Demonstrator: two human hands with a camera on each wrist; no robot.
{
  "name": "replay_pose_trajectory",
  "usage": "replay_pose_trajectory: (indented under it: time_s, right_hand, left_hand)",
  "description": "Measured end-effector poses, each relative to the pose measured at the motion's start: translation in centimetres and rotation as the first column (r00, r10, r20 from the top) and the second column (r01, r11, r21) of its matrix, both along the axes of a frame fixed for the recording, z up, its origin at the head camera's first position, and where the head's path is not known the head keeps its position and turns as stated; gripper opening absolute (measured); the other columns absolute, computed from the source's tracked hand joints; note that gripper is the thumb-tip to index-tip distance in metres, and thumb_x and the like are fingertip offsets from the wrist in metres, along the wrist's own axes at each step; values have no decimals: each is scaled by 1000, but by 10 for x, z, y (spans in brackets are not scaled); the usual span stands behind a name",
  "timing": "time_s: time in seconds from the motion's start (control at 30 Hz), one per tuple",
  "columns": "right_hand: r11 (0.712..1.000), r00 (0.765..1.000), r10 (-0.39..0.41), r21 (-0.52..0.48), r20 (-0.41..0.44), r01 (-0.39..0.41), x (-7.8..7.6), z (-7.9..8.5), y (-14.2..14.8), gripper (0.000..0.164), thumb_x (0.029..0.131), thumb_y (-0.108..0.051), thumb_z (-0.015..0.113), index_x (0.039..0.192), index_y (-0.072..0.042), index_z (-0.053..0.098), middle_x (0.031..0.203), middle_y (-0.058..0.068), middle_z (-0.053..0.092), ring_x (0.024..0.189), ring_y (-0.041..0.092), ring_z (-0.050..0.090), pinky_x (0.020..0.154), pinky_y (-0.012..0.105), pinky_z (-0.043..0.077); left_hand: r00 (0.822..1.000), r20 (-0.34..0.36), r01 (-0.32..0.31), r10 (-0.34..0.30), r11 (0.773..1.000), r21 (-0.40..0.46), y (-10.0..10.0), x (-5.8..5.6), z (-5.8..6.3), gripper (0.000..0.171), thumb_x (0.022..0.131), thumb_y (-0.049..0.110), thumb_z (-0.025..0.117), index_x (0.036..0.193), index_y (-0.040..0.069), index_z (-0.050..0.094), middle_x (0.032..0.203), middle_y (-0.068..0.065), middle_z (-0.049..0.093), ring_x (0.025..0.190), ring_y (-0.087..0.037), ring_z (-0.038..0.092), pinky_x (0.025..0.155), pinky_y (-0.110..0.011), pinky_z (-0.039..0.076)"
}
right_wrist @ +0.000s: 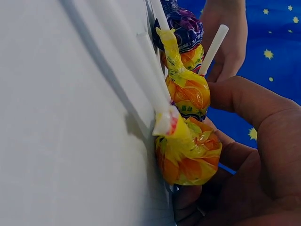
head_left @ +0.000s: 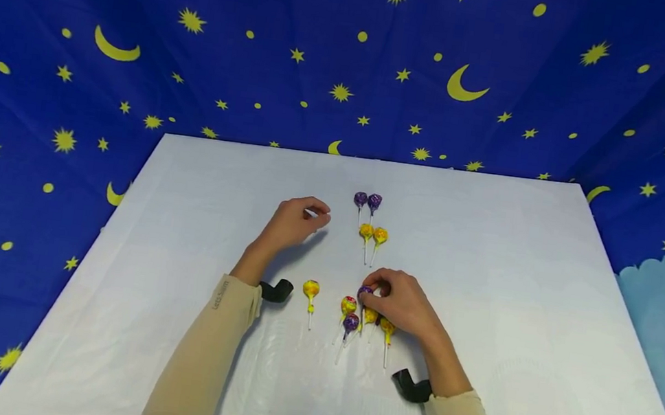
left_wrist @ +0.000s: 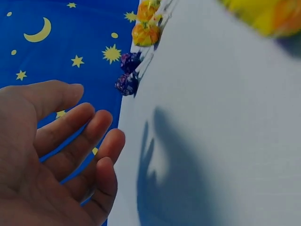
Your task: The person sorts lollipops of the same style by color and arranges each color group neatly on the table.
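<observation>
My right hand (head_left: 398, 301) is at the near pile, its thumb and forefinger pinching a purple-wrapped lollipop (head_left: 365, 290). Around those fingers lie several yellow lollipops (head_left: 348, 304) and another purple one (head_left: 351, 322). In the right wrist view, a yellow lollipop (right_wrist: 188, 153) in front covers much of the grip. My left hand (head_left: 300, 221) hovers above the table with relaxed, slightly bent fingers and holds nothing. To its right, two purple lollipops (head_left: 360, 199) lie side by side, with two yellow lollipops (head_left: 380, 235) just below them.
A single yellow lollipop (head_left: 311, 289) lies apart, left of the pile. The white table (head_left: 490, 241) reaches back to a blue cloth (head_left: 319, 116) with yellow moons and stars. Black curved pieces (head_left: 277, 291) project from both wrists.
</observation>
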State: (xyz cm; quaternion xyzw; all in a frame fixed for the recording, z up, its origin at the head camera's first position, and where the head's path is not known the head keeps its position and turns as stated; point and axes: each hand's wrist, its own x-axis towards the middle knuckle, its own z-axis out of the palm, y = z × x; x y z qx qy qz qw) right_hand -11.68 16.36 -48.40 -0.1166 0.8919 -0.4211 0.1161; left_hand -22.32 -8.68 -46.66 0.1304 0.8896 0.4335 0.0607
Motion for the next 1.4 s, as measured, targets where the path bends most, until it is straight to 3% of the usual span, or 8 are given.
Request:
replay_pose_trajectory:
  time_s: [0.27, 0.57, 0.93, 1.2, 1.4]
  right_hand:
    - [1000, 1000, -3, 5, 24, 3, 5, -4, -2, 15, 83, -29, 75, 94, -19, 70, 79, -5, 59, 70, 16, 51, 65, 35, 41]
    - [1000, 1000, -17, 16, 22, 16, 6, -1, 3, 14, 83, -28, 75, 93, -19, 70, 80, -6, 60, 70, 17, 50, 65, 35, 40]
    - [1000, 999, -28, 15, 30, 27, 5, -4, 2, 14, 83, -30, 75, 93, -22, 71, 81, -7, 60, 71, 17, 51, 66, 35, 40]
    - [1000, 1000, -12, 12, 26, 11, 3, -2, 0, 14, 83, -28, 76, 94, -21, 71, 82, -7, 60, 70, 16, 50, 65, 35, 40]
    - [1000, 1000, 1, 8, 21, -2, 2, 1, 0, 16, 83, -28, 76, 95, -20, 71, 82, -7, 60, 68, 16, 50, 63, 35, 41]
  left_hand:
    - [979, 4, 206, -206, 978, 30, -3, 27, 0, 32, 90, 34, 68, 113, 12, 69, 102, 6, 65, 87, -15, 60, 68, -34, 50]
    - [959, -21, 283, -283, 958, 33, -5, 47, -3, 35, 87, 33, 72, 113, 11, 68, 106, -4, 66, 86, -15, 58, 76, -34, 48]
    - [963, 28, 270, -270, 963, -4, -9, 61, -5, 35, 85, 32, 74, 114, 13, 68, 101, -4, 65, 84, -17, 57, 74, -36, 47]
    - [966, 14, 258, -258, 965, -38, -20, 77, -12, 37, 83, 30, 76, 116, 14, 68, 100, -1, 62, 85, -19, 57, 74, -33, 47]
    - [962, -2, 271, -272, 962, -43, -26, 82, -14, 39, 81, 22, 78, 116, 11, 67, 97, -3, 61, 83, -18, 58, 74, -32, 48]
